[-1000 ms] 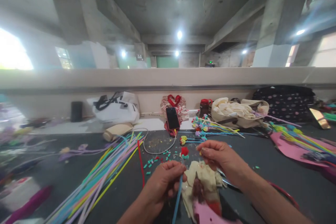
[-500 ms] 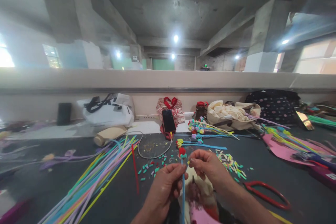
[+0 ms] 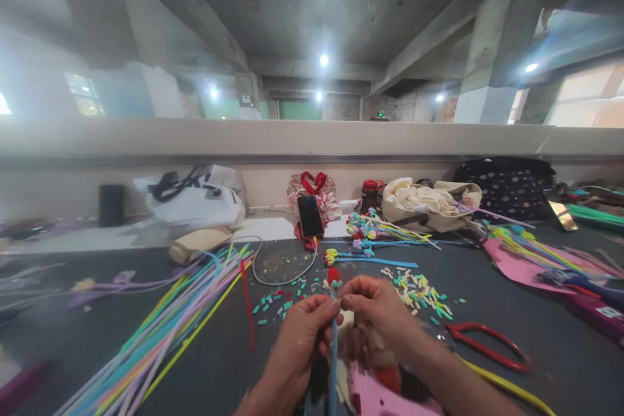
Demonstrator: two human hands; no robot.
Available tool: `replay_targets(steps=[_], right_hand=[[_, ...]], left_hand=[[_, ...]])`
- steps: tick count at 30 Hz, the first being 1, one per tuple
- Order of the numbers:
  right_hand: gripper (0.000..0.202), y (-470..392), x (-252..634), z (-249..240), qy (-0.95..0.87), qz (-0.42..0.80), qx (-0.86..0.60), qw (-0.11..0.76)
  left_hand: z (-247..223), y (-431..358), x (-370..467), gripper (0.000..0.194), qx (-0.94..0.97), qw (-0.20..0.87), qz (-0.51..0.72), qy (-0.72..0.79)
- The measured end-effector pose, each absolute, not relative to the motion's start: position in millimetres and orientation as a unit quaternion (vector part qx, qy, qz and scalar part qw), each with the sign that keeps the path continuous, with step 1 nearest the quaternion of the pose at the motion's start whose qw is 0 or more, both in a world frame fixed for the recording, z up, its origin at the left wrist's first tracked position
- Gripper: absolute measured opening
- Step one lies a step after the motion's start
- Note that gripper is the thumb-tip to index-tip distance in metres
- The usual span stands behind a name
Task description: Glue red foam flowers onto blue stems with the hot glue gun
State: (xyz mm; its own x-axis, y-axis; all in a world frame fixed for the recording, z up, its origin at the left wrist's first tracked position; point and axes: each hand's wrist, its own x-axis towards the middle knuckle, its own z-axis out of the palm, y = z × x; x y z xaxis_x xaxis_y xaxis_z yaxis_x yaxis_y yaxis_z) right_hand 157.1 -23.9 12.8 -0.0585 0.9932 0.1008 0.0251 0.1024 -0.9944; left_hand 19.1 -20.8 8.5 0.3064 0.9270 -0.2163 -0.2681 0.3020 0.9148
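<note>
My left hand [image 3: 303,337] pinches a thin blue stick [image 3: 333,364] that stands nearly upright. The stick carries a small red bud with a teal base [image 3: 334,277] at its top. My right hand [image 3: 377,312] meets the left at the top of the stick, its fingertips closed right under the bud. Below both hands lie a cream cloth [image 3: 347,328] and a pink glue gun [image 3: 377,396], partly hidden by my wrists.
A fan of long coloured sticks [image 3: 180,318] lies to the left. Red-handled scissors [image 3: 487,341] rest at the right, by small cut coloured bits [image 3: 419,292]. Finished stick flowers [image 3: 370,234], a phone on a cable [image 3: 311,216], a jar [image 3: 369,195] and bags [image 3: 195,201] line the back wall.
My right hand came in from the right and closed on the top of the blue stick. My left hand raised the stick a little. The view shifted right, uncovering the scissors.
</note>
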Motion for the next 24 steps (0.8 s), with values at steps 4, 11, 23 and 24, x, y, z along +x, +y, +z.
replay_targets(steps=[4, 11, 23, 24], right_hand=[[0.018, -21.9, 157.3, 5.5, -0.515, 0.543, -0.442, 0.495], [0.019, -23.0, 163.4, 4.6, -0.497, 0.633, -0.393, 0.445], [0.018, -13.0, 175.0, -0.7, -0.44, 0.718, -0.343, 0.417], [0.018, -13.7, 174.5, 0.4, -0.44, 0.72, -0.34, 0.416]], left_hand=[[7.3, -20.4, 17.3, 0.028, 0.414, 0.688, 0.435, 0.409], [3.6, -19.0, 14.6, 0.028, 0.442, 0.695, 0.406, 0.397], [6.8, -26.8, 21.3, 0.027, 0.437, 0.703, 0.407, 0.386], [6.7, -27.3, 21.2, 0.027, 0.441, 0.699, 0.409, 0.386]])
